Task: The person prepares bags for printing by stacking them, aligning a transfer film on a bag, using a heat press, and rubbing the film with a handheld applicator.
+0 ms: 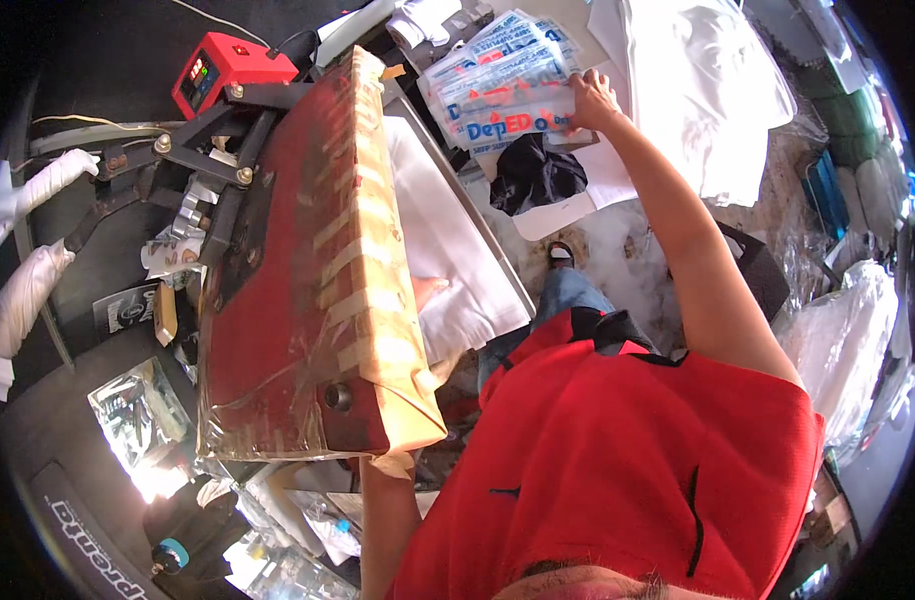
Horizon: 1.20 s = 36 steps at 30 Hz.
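My right hand (596, 102) reaches out at the top, its fingers apart over the right edge of a spread of clear printed sheets (512, 92) with blue and red lettering. Whether it grips one of them I cannot tell. Just below these sheets is a crumpled black cloth (537, 174). To the left stands the raised red heat press platen (287, 270), its edge wrapped in tan tape. White fabric (442, 240) lies on the press bed beneath it. My left forearm (387, 520) goes in under the platen. A bit of my left hand (429, 290) shows against the fabric; its fingers are mostly hidden.
A red control box (239, 72) with a lit display sits behind the press linkage (202, 150). White sheets or cloth (707, 90) are piled at upper right. Clear plastic bags (847, 330) stand at far right. Wrapped handle bars (37, 280) stick out at the left.
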### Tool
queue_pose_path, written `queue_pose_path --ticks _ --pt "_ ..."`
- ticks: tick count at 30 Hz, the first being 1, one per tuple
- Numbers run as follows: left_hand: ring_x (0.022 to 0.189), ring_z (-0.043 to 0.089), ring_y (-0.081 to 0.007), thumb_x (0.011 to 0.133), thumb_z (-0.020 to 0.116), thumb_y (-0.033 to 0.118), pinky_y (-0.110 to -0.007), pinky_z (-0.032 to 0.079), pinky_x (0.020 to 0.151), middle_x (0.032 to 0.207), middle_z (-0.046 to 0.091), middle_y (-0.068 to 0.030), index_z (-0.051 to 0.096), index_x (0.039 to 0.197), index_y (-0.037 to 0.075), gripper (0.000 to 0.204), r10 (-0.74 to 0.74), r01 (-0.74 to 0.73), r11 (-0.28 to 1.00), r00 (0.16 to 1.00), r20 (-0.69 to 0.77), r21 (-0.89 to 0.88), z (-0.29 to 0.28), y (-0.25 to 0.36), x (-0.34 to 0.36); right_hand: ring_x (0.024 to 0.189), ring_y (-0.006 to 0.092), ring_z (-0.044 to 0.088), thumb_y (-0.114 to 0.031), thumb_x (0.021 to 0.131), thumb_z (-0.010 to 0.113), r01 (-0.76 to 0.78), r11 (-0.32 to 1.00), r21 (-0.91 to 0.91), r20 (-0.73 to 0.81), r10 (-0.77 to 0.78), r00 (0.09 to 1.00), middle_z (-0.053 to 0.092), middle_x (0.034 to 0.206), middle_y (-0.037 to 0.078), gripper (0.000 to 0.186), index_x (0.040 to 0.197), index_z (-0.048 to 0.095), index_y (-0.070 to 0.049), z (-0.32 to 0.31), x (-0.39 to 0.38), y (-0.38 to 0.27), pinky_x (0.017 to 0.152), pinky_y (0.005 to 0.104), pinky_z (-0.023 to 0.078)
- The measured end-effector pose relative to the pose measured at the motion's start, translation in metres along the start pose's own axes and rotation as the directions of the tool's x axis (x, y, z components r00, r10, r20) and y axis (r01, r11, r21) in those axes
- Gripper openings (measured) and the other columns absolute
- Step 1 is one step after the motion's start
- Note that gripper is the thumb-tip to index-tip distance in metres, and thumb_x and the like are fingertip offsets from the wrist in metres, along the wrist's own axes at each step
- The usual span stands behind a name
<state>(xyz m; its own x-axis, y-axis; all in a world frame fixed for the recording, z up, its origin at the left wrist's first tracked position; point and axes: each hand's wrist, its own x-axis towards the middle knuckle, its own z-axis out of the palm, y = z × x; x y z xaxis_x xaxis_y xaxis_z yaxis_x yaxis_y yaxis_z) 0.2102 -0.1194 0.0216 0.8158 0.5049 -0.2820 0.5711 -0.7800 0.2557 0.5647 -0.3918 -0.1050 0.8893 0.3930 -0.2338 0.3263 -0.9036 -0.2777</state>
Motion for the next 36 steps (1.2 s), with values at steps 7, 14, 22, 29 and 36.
queue_pose_path --ticks 7,14,22,29,36 --pt "0.145 0.024 -0.0487 0.046 0.098 0.029 -0.053 0.038 0.112 0.160 0.019 -0.0273 0.038 0.146 0.024 0.117 -0.045 0.044 0.999 0.998 0.032 0.018 -0.001 0.002 0.001 0.126 0.0412 0.043 -0.031 0.045 0.098 0.036 0.997 -0.072 0.010 -0.035 0.999 0.046 0.132 0.019 0.099 0.131 0.053 -0.009 0.002 0.001 -0.005 0.102 0.0557 0.044" --pt "0.145 0.025 -0.0486 0.047 0.098 0.027 -0.054 0.039 0.111 0.159 0.021 -0.0270 0.038 0.145 0.024 0.115 0.006 -0.006 1.000 1.000 -0.011 -0.011 0.000 0.002 0.001 0.113 0.0387 0.058 -0.017 0.078 0.074 0.220 0.935 0.279 -0.303 -0.132 0.944 0.063 0.115 0.019 0.040 0.116 0.067 -0.011 0.021 -0.009 -0.005 0.096 0.0466 0.049" --pt "0.145 0.025 -0.0483 0.045 0.098 0.026 -0.056 0.038 0.111 0.158 0.023 -0.0284 0.040 0.145 0.022 0.116 0.057 -0.058 0.998 0.998 -0.033 -0.014 0.004 -0.008 0.002 0.070 0.0218 0.069 -0.019 0.085 0.073 0.068 0.697 0.714 -0.273 0.187 0.944 0.071 0.079 0.015 0.022 0.106 0.075 -0.012 -0.018 -0.011 0.001 0.069 0.0334 0.055" --pt "0.145 0.025 -0.0473 0.045 0.098 0.037 -0.054 0.036 0.113 0.157 0.025 -0.0294 0.039 0.145 0.021 0.117 0.070 -0.069 0.997 0.997 -0.029 0.046 0.010 -0.015 0.005 0.075 0.0141 0.069 -0.021 0.094 0.065 0.063 0.520 0.852 -0.183 0.182 0.966 0.074 0.088 0.010 0.019 0.109 0.077 -0.021 -0.039 0.003 -0.019 0.072 0.0308 0.057" --pt "0.142 0.032 -0.0449 0.049 0.097 0.039 -0.046 0.035 0.115 0.152 0.035 -0.0270 0.035 0.149 0.017 0.119 0.309 -0.307 0.943 0.951 0.002 0.129 0.018 -0.035 0.018 0.089 0.0317 0.071 -0.019 0.084 0.066 0.188 0.941 0.281 -0.380 -0.071 0.922 0.073 0.098 0.013 0.022 0.101 0.078 -0.024 -0.076 0.043 -0.029 0.080 0.0407 0.057"
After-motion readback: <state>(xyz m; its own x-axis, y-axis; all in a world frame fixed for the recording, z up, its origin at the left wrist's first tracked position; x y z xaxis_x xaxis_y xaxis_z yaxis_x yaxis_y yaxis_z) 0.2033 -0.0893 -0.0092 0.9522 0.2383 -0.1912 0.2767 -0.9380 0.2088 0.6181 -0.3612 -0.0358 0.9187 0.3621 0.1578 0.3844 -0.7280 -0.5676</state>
